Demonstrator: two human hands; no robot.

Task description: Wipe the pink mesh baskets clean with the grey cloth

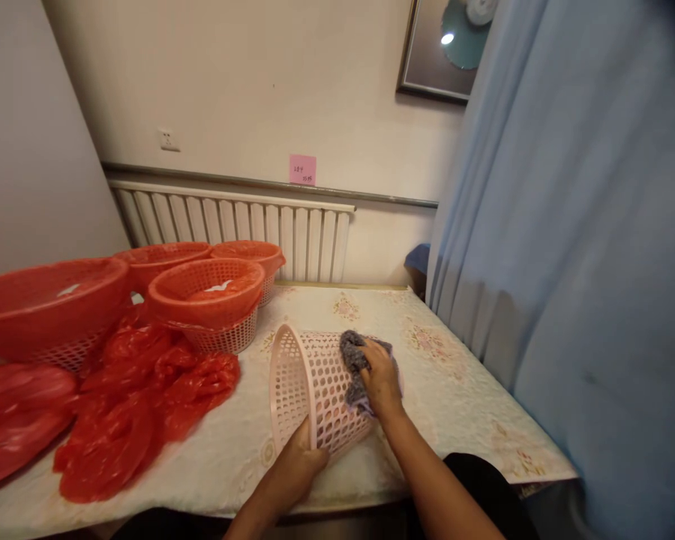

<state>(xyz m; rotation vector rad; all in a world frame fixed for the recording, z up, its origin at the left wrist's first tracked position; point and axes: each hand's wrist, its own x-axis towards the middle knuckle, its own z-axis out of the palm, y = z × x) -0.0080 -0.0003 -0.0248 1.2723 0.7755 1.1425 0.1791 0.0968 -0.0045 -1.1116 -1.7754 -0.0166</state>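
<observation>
A pale pink perforated wastebasket (331, 375) lies on its side on the table, its open mouth turned to the left. My left hand (301, 461) is closed on its rim at the near side, with the thumb outside and the fingers partly hidden by the wall. In my right hand (381, 375) is a grey cloth (354, 360), pressed against the side of the wastebasket near its base. Part of the cloth is hidden under the fingers.
Several wastebaskets lined with red bags (205, 289) stand at the left. Loose red plastic bags (140, 397) lie before them on the floral tablecloth (427, 442). A radiator (241, 217) is behind the table; a blue curtain (568, 225) hangs at the right.
</observation>
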